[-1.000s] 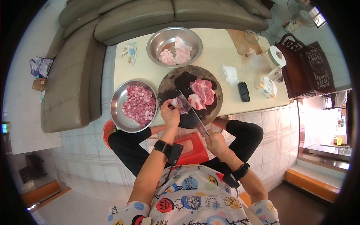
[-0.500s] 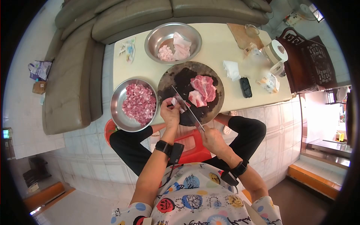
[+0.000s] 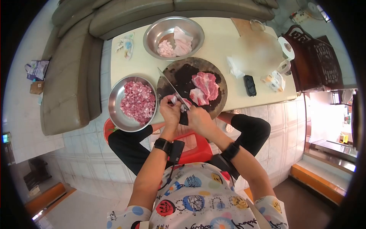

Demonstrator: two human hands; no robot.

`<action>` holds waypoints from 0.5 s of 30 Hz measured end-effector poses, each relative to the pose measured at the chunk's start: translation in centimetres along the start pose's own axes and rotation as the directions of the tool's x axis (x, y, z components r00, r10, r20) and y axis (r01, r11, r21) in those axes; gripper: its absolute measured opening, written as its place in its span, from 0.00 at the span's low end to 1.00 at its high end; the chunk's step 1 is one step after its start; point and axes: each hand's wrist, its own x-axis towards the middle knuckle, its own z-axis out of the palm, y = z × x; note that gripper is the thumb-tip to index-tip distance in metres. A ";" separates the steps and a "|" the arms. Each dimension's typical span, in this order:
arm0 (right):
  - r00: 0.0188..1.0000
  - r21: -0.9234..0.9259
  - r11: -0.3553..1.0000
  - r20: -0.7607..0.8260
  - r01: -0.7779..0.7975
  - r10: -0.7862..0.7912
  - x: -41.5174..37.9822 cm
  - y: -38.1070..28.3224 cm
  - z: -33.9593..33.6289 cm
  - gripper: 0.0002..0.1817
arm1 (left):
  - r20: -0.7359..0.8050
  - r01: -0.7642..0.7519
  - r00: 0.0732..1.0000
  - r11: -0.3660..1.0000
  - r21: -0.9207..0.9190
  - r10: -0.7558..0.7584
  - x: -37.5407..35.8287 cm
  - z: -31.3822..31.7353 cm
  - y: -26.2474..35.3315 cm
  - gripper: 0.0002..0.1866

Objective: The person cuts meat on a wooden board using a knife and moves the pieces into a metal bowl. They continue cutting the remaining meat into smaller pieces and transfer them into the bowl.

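Table (image 3: 219,42): two bowls (image 3: 173,37), one knife (image 3: 171,88).

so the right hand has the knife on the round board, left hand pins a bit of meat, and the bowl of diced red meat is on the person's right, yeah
Not quite. The head view shows the bowl of diced red meat on the person's left, beside the round board. The rest holds: the right hand grips the knife over the board, and the left hand pins a piece of meat.

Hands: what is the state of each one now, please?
Left hand: closed on a piece of meat, pinning it to the cutting board.
Right hand: closed around the handle of the cleaver.
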 end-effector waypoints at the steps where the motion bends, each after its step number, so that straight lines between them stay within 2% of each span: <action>1: 0.996 -0.042 0.996 0.039 0.077 -0.076 1.2 0.6 0.7 0.08 | 0.039 0.041 0.998 0.999 -0.018 -0.040 0.1 -0.1 0.1 0.12; 2: 0.985 -0.083 0.984 0.078 0.158 -0.151 1.5 1.2 1.2 0.09 | 0.079 0.078 0.994 0.996 -0.035 -0.075 0.1 -0.3 0.3 0.11; 3: 0.986 -0.087 0.983 0.069 0.159 -0.153 1.3 1.2 0.8 0.09 | 0.052 0.014 0.999 1.000 -0.023 -0.012 0.1 -0.1 0.0 0.10; 6: 0.988 -0.083 0.988 0.099 0.128 -0.120 -1.1 0.9 -0.3 0.10 | 0.034 0.011 0.999 0.996 -0.087 -0.008 -0.6 0.2 -1.0 0.10; 7: 0.990 -0.087 0.993 0.124 0.082 -0.071 -2.9 0.8 -1.2 0.10 | 0.008 -0.049 0.999 0.999 -0.021 0.049 -0.8 0.1 -0.8 0.11; 8: 0.989 -0.093 0.995 0.149 0.034 -0.019 -4.4 0.7 -1.9 0.11 | 0.005 -0.045 0.999 0.999 -0.019 0.046 -0.8 0.0 -0.6 0.11; 10: 0.988 -0.056 0.998 0.150 0.027 -0.019 -6.3 0.8 -2.8 0.11 | 0.024 0.067 0.998 0.994 -0.087 -0.065 -1.2 0.0 -0.5 0.13; 11: 0.990 -0.019 1.000 0.141 0.022 -0.019 -6.7 0.8 -3.1 0.11 | 0.027 0.071 0.997 0.994 -0.086 -0.069 -1.1 0.1 -0.5 0.13; 14: 0.988 -0.067 0.998 0.153 0.010 0.001 -3.9 0.3 -2.9 0.08 | 0.024 0.075 0.997 0.996 -0.041 -0.074 -0.8 0.3 -1.0 0.13; 15: 0.992 -0.057 0.998 0.122 0.009 -0.002 -2.5 0.2 -2.1 0.08 | 0.023 0.013 1.000 1.000 -0.019 -0.012 -0.7 0.2 -1.0 0.13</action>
